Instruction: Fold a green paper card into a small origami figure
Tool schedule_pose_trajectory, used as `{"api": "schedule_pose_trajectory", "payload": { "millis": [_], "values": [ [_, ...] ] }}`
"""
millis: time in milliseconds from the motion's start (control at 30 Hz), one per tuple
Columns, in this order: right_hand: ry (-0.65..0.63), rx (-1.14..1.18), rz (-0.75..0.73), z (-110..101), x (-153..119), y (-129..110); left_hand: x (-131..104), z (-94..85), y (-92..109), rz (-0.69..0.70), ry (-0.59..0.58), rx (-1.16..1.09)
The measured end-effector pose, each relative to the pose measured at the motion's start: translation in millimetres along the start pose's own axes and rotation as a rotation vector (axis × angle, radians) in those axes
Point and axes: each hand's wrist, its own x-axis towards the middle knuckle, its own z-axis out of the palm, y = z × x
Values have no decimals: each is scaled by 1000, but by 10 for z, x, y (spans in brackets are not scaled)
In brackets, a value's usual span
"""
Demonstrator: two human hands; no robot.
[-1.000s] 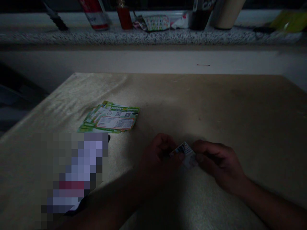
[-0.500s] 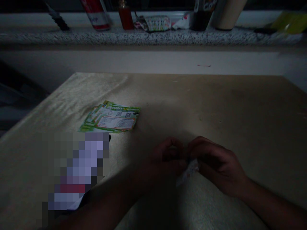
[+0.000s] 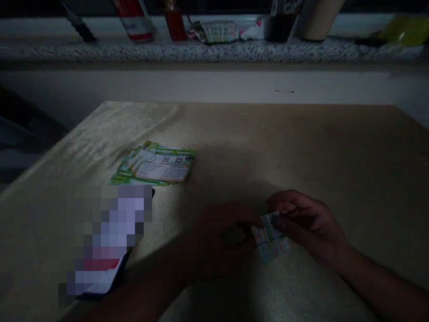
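A small printed paper (image 3: 271,245) with white, green and orange areas is held between both hands, low and right of centre. My left hand (image 3: 228,232) pinches its left edge between thumb and fingertips, in deep shadow. On the other side, my right hand (image 3: 310,223) grips the paper's upper right part, thumb on top. Left of the hands lies a fanned stack of green and white printed cards (image 3: 161,167). Nearer, a phone (image 3: 117,241) rests on the table, its screen blurred into blocks, beside my left forearm.
The pale table (image 3: 301,134) reaches back to a wall. Above it, a speckled stone ledge (image 3: 161,52) holds a red and white can (image 3: 134,22), a small red bottle (image 3: 174,22), crumpled packets (image 3: 219,32), a dark bottle (image 3: 283,22) and a beige cylinder (image 3: 318,20).
The paper has turned from a narrow, steep angle to show its printed face. The fingers of my left hand have shifted to its left edge, and my right thumb now lies over it.
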Motion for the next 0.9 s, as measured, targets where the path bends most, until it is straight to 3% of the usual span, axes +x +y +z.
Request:
{"api": "schedule_pose_trajectory", "payload": {
  "millis": [133, 233, 433, 533, 733, 900],
  "values": [
    [-5, 56, -8, 5, 2, 5, -4, -6, -26, 78, -43, 79],
    [-5, 51, -28, -9, -9, -4, -3, -4, -9, 115, -5, 65],
    [26, -76, -224, -35, -43, -34, 8, 14, -10, 85, 311, 76],
    [25, -174, -314, -29, -43, -12, 14, 53, -36, 25, 397, 98],
    [49, -231, -429, -11, -7, 7, 17, 69, -31, 70, 346, 37],
    [64, -195, -413, -9, -13, -31, 5, 19, -54, -62, 268, -114]
  ]
}}
